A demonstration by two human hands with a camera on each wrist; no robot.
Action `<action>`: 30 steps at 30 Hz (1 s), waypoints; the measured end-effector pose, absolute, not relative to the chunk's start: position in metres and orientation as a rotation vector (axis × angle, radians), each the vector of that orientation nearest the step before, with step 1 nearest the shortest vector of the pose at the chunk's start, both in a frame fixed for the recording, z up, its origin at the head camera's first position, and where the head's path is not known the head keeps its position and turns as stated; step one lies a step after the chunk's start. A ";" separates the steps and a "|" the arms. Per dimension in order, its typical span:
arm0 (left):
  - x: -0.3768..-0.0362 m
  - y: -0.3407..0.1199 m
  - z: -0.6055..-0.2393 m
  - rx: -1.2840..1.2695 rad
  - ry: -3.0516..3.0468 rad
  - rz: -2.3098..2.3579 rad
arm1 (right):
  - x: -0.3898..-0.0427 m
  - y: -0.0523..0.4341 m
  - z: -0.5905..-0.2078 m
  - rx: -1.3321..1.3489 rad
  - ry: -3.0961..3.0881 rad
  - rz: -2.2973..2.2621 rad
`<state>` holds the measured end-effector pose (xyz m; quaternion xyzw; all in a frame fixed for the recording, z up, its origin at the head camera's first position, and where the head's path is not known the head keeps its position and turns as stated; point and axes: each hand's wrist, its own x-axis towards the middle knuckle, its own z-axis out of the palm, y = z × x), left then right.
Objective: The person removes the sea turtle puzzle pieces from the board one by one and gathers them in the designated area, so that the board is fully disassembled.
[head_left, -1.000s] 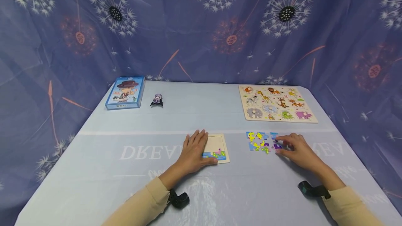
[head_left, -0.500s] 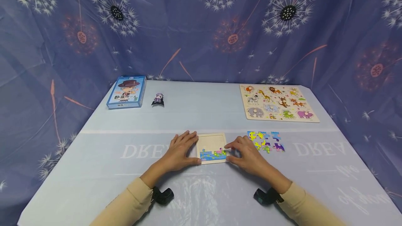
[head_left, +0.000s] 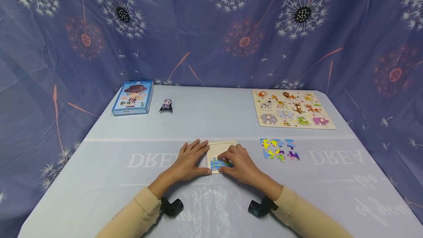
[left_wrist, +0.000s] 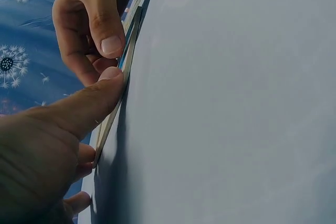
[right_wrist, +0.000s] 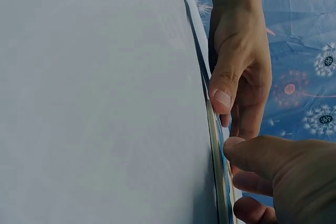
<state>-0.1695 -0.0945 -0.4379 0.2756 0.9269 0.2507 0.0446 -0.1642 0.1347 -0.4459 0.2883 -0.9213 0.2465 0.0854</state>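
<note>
A small square wooden jigsaw tray (head_left: 223, 144) lies at the middle of the table, with blue sea-picture puzzle pieces (head_left: 215, 164) along its near part. My left hand (head_left: 185, 161) rests at the tray's left side, fingers spread and thumb at the near left corner. In the left wrist view that thumb (left_wrist: 107, 80) touches the tray's edge. Over the tray's right part is my right hand (head_left: 242, 162), thumb and index fingertips touching the pieces and set apart. It hides the pieces beneath it; no piece shows between the fingers.
Several loose puzzle pieces (head_left: 272, 150) lie to the tray's right. Behind them is a wooden animal peg board (head_left: 294, 109). A blue game box (head_left: 133, 97) and a small dark figure-shaped packet (head_left: 166, 105) stand at the back left. A blue curtain (head_left: 198, 28) hangs behind.
My right hand has moved left from the loose pieces to the tray's right edge, then onto its pieces. My left hand has shifted left, from lying partly over the tray to its left side.
</note>
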 end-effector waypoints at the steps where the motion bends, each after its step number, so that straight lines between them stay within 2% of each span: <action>1: -0.170 -0.094 -0.438 0.843 2.831 0.760 | -0.164 0.134 -0.445 0.855 -2.755 0.729; 30: -0.170 -0.094 -0.439 0.885 2.837 0.713 | -0.162 0.123 -0.440 0.742 -2.864 0.824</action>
